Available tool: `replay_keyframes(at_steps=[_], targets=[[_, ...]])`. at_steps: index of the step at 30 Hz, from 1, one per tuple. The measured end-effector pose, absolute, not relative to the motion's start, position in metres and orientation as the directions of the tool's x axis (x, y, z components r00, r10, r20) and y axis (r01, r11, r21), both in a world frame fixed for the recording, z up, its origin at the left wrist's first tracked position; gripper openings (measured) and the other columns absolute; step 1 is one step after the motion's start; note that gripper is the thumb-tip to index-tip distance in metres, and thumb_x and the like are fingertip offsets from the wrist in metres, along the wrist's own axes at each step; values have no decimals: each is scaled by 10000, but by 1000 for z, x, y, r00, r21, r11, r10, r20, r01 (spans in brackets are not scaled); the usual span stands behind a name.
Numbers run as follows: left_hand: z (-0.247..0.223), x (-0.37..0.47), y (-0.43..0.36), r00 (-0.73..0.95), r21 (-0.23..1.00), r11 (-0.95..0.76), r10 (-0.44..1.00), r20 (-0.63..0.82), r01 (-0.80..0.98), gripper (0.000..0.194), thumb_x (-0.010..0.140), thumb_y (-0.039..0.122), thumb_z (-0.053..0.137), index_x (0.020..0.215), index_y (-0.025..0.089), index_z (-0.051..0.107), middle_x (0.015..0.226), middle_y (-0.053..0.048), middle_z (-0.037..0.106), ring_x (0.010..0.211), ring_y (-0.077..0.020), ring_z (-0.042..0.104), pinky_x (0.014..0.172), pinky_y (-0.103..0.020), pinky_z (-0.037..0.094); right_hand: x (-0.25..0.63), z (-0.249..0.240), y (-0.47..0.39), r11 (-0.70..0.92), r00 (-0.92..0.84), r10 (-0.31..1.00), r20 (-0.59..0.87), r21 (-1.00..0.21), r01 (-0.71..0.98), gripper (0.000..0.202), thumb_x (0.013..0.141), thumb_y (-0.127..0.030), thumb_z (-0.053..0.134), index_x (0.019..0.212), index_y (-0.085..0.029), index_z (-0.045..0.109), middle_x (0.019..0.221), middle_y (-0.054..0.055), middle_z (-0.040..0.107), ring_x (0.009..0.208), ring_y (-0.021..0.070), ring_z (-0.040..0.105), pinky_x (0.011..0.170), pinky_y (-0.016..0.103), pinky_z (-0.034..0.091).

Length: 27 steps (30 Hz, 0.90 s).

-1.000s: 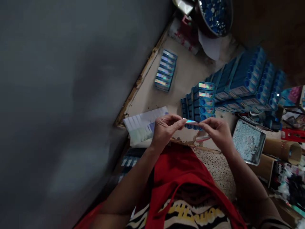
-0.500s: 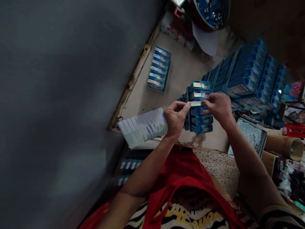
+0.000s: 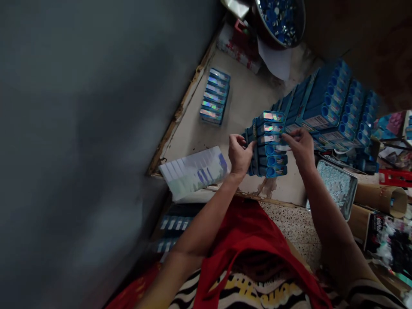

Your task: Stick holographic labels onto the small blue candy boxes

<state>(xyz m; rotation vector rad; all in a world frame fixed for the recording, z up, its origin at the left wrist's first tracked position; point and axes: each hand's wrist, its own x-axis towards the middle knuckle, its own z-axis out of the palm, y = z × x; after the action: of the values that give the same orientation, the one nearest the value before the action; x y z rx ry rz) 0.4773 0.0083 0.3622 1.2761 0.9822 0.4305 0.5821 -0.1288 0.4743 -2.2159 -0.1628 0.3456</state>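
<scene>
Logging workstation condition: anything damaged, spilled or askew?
Damage: the tabletop has a ragged edge beside the grey surface, and a brown patch near the red apron looks worn, unlike the paler top around it. No spill stands out.

Dark round bowl [image 3: 262, 32] sat up top, right of center, bundled blue oblong boxes [image 3: 272, 161] below it, silvery rectangular metal tray [image 3: 352, 198] further down right.

It looked like a workshop. Lots of matching blue boxes [image 3: 317, 101] stood by the fingers [image 3: 291, 139] on a desk [image 3: 246, 92]. Past the fingers was a bowl [image 3: 263, 36] of blue bits [image 3: 280, 21], and to their right a tray [image 3: 352, 197] of pale ones [image 3: 334, 182].
</scene>
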Motion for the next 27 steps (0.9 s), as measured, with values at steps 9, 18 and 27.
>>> replay_keyframes(at_steps=[9,18,27], targets=[[435,433,10,887,911,412,432,-163,-33,554,869,676,756,1157,203,752,952,-59,764,708,-142,676,655,-271,553,552,527,-105,-491,926,341,-163,-871,28,530,830,-734,781,858,-256,555,604,-70,507,541,111,487,492,242,366],[453,419,19,783,888,450,518,-344,93,262,743,384,904,710,193,729,615,12,657,534,-103,555,505,-225,466,542,515,-126,-439,791,474,-387,-883,-168,738,567,-529,1007,1086,-238,570,729,-55,681,676,167,693,651,306,559],[441,433,30,765,936,300,553,-329,185,185,766,327,880,713,191,766,588,3,663,511,-120,572,488,-239,470,544,491,-122,-598,931,280,-236,-801,-23,521,664,-410,875,979,-261,488,732,-52,695,715,196,729,701,323,541]])
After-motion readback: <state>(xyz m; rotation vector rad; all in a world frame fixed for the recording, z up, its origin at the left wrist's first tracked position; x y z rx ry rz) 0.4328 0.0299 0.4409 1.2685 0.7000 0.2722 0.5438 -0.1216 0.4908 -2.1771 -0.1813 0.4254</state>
